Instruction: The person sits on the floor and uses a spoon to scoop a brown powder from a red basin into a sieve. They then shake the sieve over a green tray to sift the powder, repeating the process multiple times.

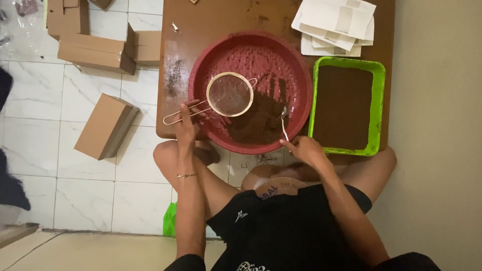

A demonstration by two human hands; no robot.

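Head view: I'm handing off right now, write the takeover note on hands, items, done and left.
Left hand: grips the wire handle of the sieve, held over the red tray.
Right hand: holds a spoon, its bowl at the brown powder pile in the tray.
Green tray, right of the red one, is filled level with brown powder.
White paper packets lie stacked at the table's far right.
Done: some powder lies sifted in the red tray.
Left: the sieve holds powder.

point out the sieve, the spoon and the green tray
sieve [230, 94], head view, on the middle of its mesh bowl
spoon [284, 128], head view, on its thin handle above the right hand
green tray [346, 62], head view, on its top rim
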